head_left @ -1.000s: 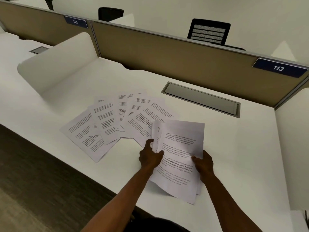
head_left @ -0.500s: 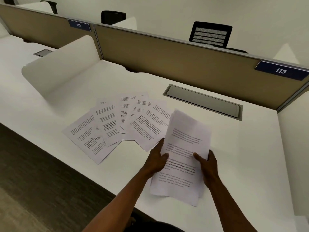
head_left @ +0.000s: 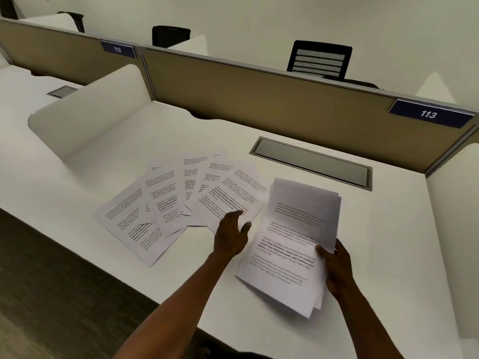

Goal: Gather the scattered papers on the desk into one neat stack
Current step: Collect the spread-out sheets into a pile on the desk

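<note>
White sheets, two groups now, both placed here relative to the grey cable hatch [head_left: 312, 165] set in the desk [head_left: 404, 255]. Gathered stack [head_left: 293, 244] sits just in front of the hatch, tilted up off the desk w/ its near corner low and edges not yet squared; several sheet edges show stepped at the far right corner. Right hand [head_left: 337, 265] is clamped on the stack's right edge, thumb on top, fingers under.

Change vs half a sec ago: left hand [head_left: 230, 235] was gripping the stack's left edge; it has let go and moved left, away from the hatch. It hovers fingers apart, empty, over the near corner of the closest loose sheet [head_left: 233, 195]. Can't tell if fingertips touch the paper yet. Stack is held by one hand only now, so it droops and blurs a bit.

Fanned loose sheets [head_left: 166, 203] lie flat, overlapping, to the left of the hatch and nearer the desk's front edge; approx five or six, exact count unclear bc of overlap.

Meaning for task: prob midway. The person looks to be going for the next sheet, the one nearest the stack. Risk: single-hand grip lets gathered pages slide out of line, so a final tap to square edges will likely be needed.
</note>
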